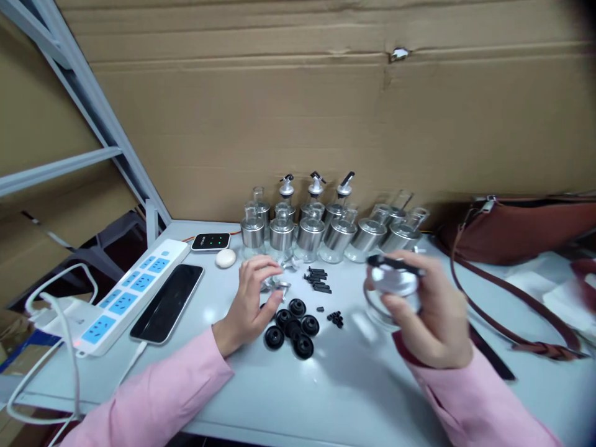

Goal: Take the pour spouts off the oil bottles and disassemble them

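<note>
My right hand [433, 310] is closed around a glass bottle [378, 304], tilted with its top toward me and blurred by motion. On that bottle sits a silver pourer top [395, 280] with a black lever [395, 264]. My left hand [249, 301] rests on the table, fingers curved and apart, beside a few silver pourer parts [280, 286]; I see nothing gripped in it. Several black ribbed stoppers [302, 346] lie near its thumb. Behind them are short black levers [319, 279] and small black caps [335, 319].
Several glass bottles with steel sleeves [311, 233] stand along the cardboard wall [279, 124], three with pourers fitted. At left lie a power strip [135, 292], a phone [167, 304], a small device [211, 241] and a white round object [226, 258]. A brown bag [526, 230] sits right.
</note>
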Demonstrator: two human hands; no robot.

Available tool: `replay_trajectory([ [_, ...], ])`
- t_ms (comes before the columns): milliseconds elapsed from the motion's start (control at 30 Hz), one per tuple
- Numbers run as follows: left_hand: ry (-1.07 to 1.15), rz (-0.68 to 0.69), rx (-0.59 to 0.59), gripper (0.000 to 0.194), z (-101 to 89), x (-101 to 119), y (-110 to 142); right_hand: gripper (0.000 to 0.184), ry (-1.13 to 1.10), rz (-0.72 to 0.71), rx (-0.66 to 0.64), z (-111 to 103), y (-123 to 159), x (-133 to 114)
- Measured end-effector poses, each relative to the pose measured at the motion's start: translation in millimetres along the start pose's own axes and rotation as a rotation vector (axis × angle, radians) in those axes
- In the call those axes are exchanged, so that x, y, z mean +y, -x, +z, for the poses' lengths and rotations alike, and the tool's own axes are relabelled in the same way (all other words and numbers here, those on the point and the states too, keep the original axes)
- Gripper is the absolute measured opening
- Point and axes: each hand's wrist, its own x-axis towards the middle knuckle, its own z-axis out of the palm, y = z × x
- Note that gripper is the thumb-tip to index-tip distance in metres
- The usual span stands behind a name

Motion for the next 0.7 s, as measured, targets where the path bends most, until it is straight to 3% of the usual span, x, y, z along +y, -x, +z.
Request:
replay_trajectory([
  [100, -0.024, 0.129, -0.023, 0.028, -1.9, 6.1, 0.0, 0.026, 0.082, -0.179, -0.169, 9.1, -4.2, -4.0],
  [233, -0.103, 0.223, -0.025, 0.037, -3.3, 13.8, -0.1, 0.024, 0.116, -0.236, -0.293, 21.8, -5.9, -7.8],
  [400, -0.157, 0.177, -0.111, 0.048, -3.6, 25.1, 1.0, 0.025, 0.085, -0.325, -0.389, 38.8, 4.6, -10.2],
  [567, -0.151, 0.083, -0.246, 0.022, -2.3, 25.9, -0.7, 0.030, 0.071, -0.362, -0.363, 45.1, 6.9, -10.1],
  [700, -0.136, 0.065, -0.258, 0.022, -1.9, 20.6, -2.1, 0.033, 0.132, -0.330, -0.372, 44.9, 7.2, -8.5],
])
